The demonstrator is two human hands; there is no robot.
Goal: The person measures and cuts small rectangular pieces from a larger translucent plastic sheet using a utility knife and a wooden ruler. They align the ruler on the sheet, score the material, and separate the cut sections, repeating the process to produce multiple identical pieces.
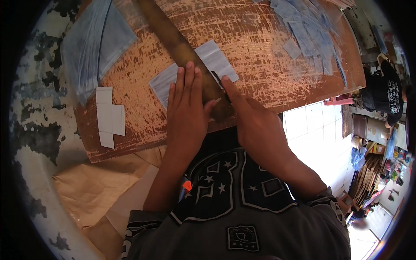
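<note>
A long brown straightedge (175, 41) lies slantwise on the worn tabletop, across a streaky grey-blue sheet (219, 60) that shows on both its sides. Over the near part of the straightedge my left hand (188, 93) lies flat, fingers stretched and thumb apart, pressing on it. Along its right edge, my right hand (255, 119) is closed on a cutter knife (215, 76). The forefinger is stretched along the knife, whose dark blade points at the sheet; the palm hides most of the handle.
The scratched brown table (264, 65) carries a stack of grey-blue sheets (99, 43) at left and a loose pile of cut pieces (307, 32) at right. A white card cutout (110, 117) lies by the left edge. Brown paper (99, 186) is below. A person (383, 93) is far right.
</note>
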